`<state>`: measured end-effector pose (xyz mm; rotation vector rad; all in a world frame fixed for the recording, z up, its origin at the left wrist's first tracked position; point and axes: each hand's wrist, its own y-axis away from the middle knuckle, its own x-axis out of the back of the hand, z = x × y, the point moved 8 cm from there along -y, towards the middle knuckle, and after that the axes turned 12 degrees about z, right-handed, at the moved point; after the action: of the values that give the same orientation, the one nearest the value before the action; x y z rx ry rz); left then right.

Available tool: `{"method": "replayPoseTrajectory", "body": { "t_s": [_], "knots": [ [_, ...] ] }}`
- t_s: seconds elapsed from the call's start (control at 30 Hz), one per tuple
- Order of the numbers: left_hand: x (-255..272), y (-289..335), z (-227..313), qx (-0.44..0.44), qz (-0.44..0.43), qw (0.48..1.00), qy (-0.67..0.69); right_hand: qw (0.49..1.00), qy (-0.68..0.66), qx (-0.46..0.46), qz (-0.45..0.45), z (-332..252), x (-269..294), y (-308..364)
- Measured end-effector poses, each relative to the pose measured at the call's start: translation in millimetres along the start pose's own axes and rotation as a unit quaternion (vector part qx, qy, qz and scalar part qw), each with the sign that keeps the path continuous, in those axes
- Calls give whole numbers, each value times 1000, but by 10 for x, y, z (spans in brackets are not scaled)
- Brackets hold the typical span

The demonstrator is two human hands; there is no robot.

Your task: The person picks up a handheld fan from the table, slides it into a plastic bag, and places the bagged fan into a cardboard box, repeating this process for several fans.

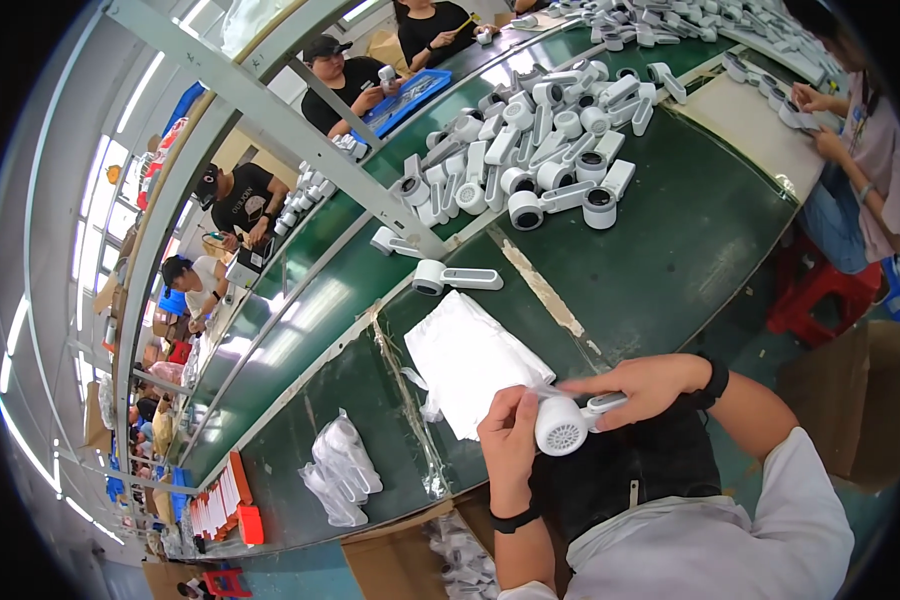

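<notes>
Near side: the left hand (510,425) pinches what seems clear film (544,390); the right hand (660,388) clamps the white handheld fan (562,428) — right of the white bag stack (475,362). Likely bagging — calls for an opened film mouth.

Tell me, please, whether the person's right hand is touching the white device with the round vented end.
Touching. The head view shows the right hand gripping the white device by its handle, with no gap between them.
</notes>
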<state>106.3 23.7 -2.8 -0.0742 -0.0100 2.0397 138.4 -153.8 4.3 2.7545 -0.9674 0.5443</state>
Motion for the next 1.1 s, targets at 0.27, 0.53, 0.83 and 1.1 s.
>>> {"method": "replayPoseTrajectory", "body": {
  "t_s": [0.27,0.53,0.83,1.1],
  "knots": [
    [59,101,329,-163,35,981,-94,988,-33,-74,129,119,-152,-47],
    [-371,455,404,-317,-22,923,-216,911,-243,-52,330,267,-254,-196],
    [-137,423,-9,-102,-42,994,-18,831,-372,-1,413,467,-223,-178],
    [-142,456,-438,173,-63,956,228,869,-48,99,483,-239,-196,-88]
  ]
}}
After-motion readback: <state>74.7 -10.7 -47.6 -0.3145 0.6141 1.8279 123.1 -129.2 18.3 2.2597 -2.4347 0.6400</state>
